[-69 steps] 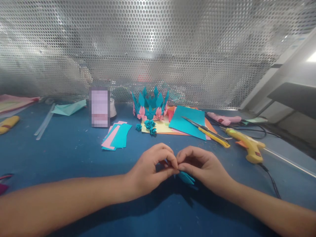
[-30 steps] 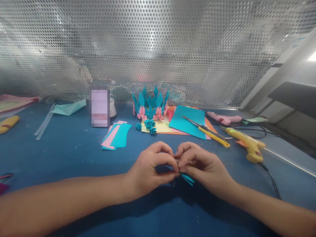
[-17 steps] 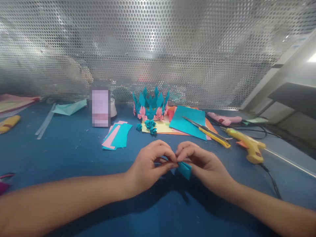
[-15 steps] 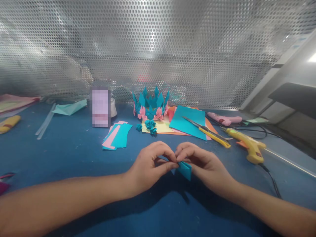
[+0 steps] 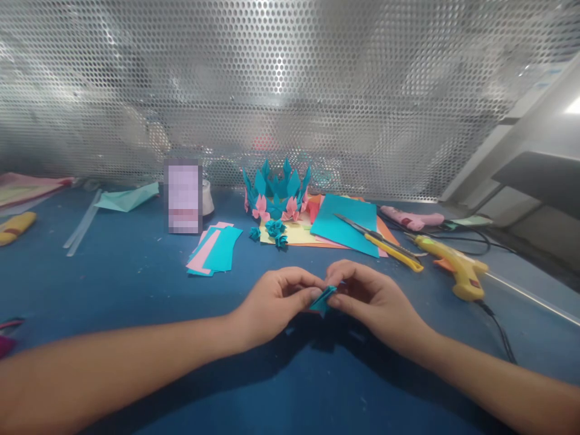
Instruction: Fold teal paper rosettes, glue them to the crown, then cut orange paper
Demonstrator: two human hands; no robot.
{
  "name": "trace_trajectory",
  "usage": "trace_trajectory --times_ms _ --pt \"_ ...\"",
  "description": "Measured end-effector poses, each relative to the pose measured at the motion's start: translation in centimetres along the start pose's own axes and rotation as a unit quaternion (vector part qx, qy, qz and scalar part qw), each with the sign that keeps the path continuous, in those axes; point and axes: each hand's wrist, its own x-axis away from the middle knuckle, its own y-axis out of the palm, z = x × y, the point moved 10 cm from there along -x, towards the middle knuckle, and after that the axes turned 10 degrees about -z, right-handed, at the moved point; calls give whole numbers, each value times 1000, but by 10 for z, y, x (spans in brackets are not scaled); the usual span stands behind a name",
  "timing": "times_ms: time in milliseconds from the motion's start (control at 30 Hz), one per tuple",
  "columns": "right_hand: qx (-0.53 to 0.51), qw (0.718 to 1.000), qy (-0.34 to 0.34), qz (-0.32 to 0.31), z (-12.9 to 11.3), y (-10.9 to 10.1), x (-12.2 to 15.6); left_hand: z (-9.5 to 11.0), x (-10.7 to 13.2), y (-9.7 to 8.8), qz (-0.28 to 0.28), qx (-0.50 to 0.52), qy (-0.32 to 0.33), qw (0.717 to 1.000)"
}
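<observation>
My left hand (image 5: 272,305) and my right hand (image 5: 376,302) meet fingertip to fingertip just above the blue table (image 5: 136,290). Both pinch a small folded teal paper piece (image 5: 322,299) between thumbs and forefingers; most of it is hidden by the fingers. Behind the hands lie cut teal and pink paper strips (image 5: 212,249), three tiny teal paper flowers (image 5: 272,231) and a teal and pink paper crown (image 5: 276,193).
A teal sheet (image 5: 344,223) on yellow and orange paper carries scissors (image 5: 380,240). A yellow glue gun (image 5: 453,266) with its cable and a pink glue gun (image 5: 410,217) lie at right. A perforated metal screen (image 5: 290,90) closes the back. A blurred card (image 5: 183,195) stands left of centre.
The teal piece, which hung flat below my right fingers, has been turned and gathered up between both hands' fingertips. The hands stayed in the same spot.
</observation>
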Motion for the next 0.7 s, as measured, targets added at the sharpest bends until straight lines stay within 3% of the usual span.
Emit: trace_trajectory --times_ms 133,333,533,700 --pt "4 1000 27 16 3 -3 1 -5 -1 3 -13 70 -20 997" --pt "48 998 25 -13 0 2 2 3 -1 3 -29 0 15 999" --pt "120 992 -30 -34 -15 6 2 12 3 4 -42 -73 58 995" --pt "141 981 -88 -97 -27 19 3 21 8 12 -74 -133 101 983"
